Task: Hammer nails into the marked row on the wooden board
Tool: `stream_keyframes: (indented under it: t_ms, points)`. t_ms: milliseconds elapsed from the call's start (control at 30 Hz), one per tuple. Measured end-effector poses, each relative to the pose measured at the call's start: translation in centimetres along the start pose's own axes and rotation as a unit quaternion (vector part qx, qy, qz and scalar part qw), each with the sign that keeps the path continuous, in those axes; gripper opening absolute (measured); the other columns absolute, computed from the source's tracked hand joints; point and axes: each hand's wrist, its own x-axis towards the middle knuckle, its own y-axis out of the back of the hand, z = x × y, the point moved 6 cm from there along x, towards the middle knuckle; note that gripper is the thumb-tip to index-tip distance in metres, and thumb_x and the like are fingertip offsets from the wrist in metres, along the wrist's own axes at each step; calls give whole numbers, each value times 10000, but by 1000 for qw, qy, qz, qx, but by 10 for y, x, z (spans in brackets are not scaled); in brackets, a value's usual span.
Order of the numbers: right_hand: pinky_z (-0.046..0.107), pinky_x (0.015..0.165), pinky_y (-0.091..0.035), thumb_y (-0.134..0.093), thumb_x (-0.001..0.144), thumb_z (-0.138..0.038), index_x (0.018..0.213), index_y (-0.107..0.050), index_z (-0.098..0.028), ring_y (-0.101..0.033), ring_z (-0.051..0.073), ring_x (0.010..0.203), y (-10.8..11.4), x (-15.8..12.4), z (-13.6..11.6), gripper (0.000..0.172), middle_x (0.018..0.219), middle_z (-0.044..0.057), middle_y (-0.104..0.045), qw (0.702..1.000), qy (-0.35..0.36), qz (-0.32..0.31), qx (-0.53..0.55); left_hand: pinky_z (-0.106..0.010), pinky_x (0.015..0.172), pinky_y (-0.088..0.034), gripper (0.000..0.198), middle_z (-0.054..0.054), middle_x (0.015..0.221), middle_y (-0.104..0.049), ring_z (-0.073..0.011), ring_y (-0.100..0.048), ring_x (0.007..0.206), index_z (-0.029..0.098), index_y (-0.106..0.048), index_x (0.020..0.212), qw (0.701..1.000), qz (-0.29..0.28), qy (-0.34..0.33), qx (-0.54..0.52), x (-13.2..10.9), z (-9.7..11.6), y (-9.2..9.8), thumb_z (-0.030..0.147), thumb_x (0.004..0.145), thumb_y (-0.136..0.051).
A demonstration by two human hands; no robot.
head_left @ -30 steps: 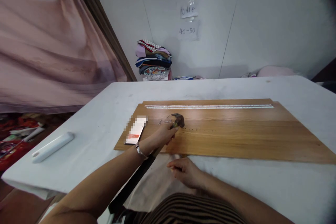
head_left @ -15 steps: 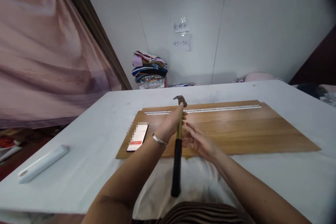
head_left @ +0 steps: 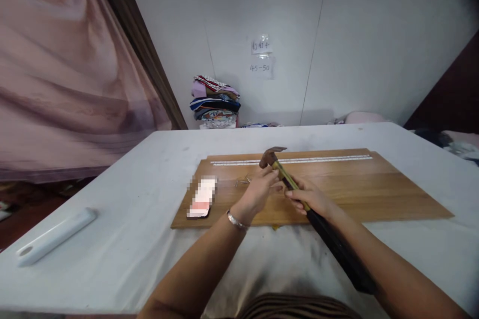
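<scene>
A claw hammer (head_left: 329,239) with a rusty head, yellow shaft and long black grip slants over the wooden board (head_left: 392,189). My right hand (head_left: 312,198) is closed round its yellow shaft, below the head. Just left of the shaft, beneath the head, my left hand (head_left: 258,190) has its fingers apart; whether a fingertip still touches the hammer is hard to see. Several nails (head_left: 244,180) lie on the board by my left hand. Two white marked strips (head_left: 329,159) run along the board's far side.
A phone (head_left: 202,199) rests on the board's left end. On the white-covered table (head_left: 123,239) lies a white plastic object (head_left: 56,237) at the left. Folded clothes (head_left: 215,102) are stacked behind the table, and a pink curtain (head_left: 67,60) hangs at the left.
The hammer has passed from my left hand to my right, its grip swinging toward the lower right. My left hand has loosened, and the nails have come into sight beside it.
</scene>
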Motion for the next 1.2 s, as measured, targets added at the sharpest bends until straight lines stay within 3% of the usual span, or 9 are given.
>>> stream_keyframes:
  t_ms: [67, 167, 267, 367, 500, 700, 900, 1067, 1200]
  points:
    - [152, 350, -309, -657, 780, -260, 1382, -411, -254, -372, 52, 382, -2, -11, 0, 650, 561, -107, -420, 999, 1, 10, -34, -267, 702, -496, 351, -95, 1027, -636, -171, -603, 900, 166, -611, 1046, 998, 42, -24, 40, -11, -14, 15, 435, 823, -574]
    - [161, 357, -339, -668, 806, -301, 1413, -380, -243, -392, 66, 381, -1, -21, -1, 675, 517, -115, -382, 998, 9, 38, -53, -241, 570, -419, 339, -28, 715, -573, -136, -524, 657, 155, -615, 859, 976, 129, -38, 170, -24, -48, 34, 462, 863, -470]
    - [158, 333, -338, -685, 792, -376, 1231, -495, -240, -401, 58, 379, 1, -24, -2, 497, 569, -95, -447, 999, 0, 50, -16, -251, 576, -391, 336, 12, 607, -485, -130, -467, 604, 176, -556, 721, 964, 118, -20, 237, -24, -75, 39, 454, 873, -444]
    - [151, 290, -324, -684, 773, -440, 917, -501, -220, -380, 39, 347, 2, -25, 5, 320, 598, -90, -474, 998, -22, 53, -9, -248, 612, -397, 321, 17, 644, -471, -131, -460, 640, 201, -467, 709, 956, 168, -55, 236, -16, -67, 54, 434, 905, -367]
    - [149, 272, -338, -684, 758, -438, 828, -442, -218, -370, 30, 324, 4, -24, 25, 335, 584, -101, -483, 996, -49, 69, -21, -246, 657, -402, 335, 4, 701, -481, -140, -469, 696, 218, -396, 720, 930, 255, -79, 253, -9, -51, 81, 428, 939, -253]
    - [152, 281, -332, -708, 701, -427, 822, -449, -209, -392, 32, 348, 2, -17, 45, 359, 620, -77, -541, 993, -66, 96, -27, -239, 607, -317, 379, 25, 600, -437, -143, -431, 616, 225, -364, 628, 918, 177, -85, 343, -9, -68, 80, 490, 898, -335]
    - [148, 280, -308, -719, 687, -418, 884, -491, -195, -365, 20, 355, -4, -18, 45, 375, 669, -59, -574, 991, -71, 112, -33, -238, 598, -331, 422, 24, 620, -430, -138, -422, 619, 226, -353, 634, 931, 209, -66, 293, -7, -71, 86, 526, 921, -277]
    - [150, 276, -285, -707, 705, -426, 829, -464, -206, -333, 16, 330, -9, -20, 50, 350, 598, -95, -494, 991, -85, 103, -20, -250, 612, -343, 440, 15, 620, -450, -149, -437, 636, 224, -399, 647, 935, 165, -71, 305, -8, -72, 75, 539, 924, -269]
    - [153, 272, -283, -709, 691, -425, 831, -456, -210, -325, 16, 320, -7, -19, 54, 360, 594, -99, -488, 990, -86, 105, -24, -259, 612, -347, 454, 18, 593, -442, -149, -434, 611, 228, -386, 616, 937, 201, -81, 275, -10, -64, 81, 554, 915, -281]
